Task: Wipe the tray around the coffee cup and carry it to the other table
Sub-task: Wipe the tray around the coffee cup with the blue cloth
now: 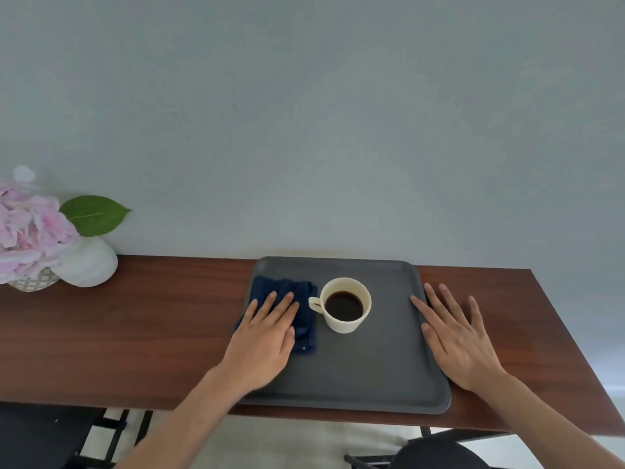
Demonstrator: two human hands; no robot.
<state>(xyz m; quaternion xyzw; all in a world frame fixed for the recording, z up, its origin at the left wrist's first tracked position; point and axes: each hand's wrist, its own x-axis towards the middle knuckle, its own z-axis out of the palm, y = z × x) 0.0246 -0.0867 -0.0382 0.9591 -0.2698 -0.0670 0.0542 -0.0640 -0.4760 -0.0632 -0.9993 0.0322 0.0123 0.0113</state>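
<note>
A dark grey tray (368, 374) lies on the wooden table, against the wall. A cream coffee cup (345, 304) full of dark coffee stands upright near the tray's middle, handle pointing left. Just left of the cup, a folded dark blue cloth (285, 289) rests on the tray's left side. My left hand (267, 336) lies flat on the cloth with fingers spread, pressing it down. My right hand (456, 333) lies flat and open over the tray's right rim, partly on the table.
The brown wooden table (135, 326) runs along a pale grey wall. A white vase with pink flowers (37, 238) stands at the far left. Dark chair frames (111, 431) show under the table's front edge.
</note>
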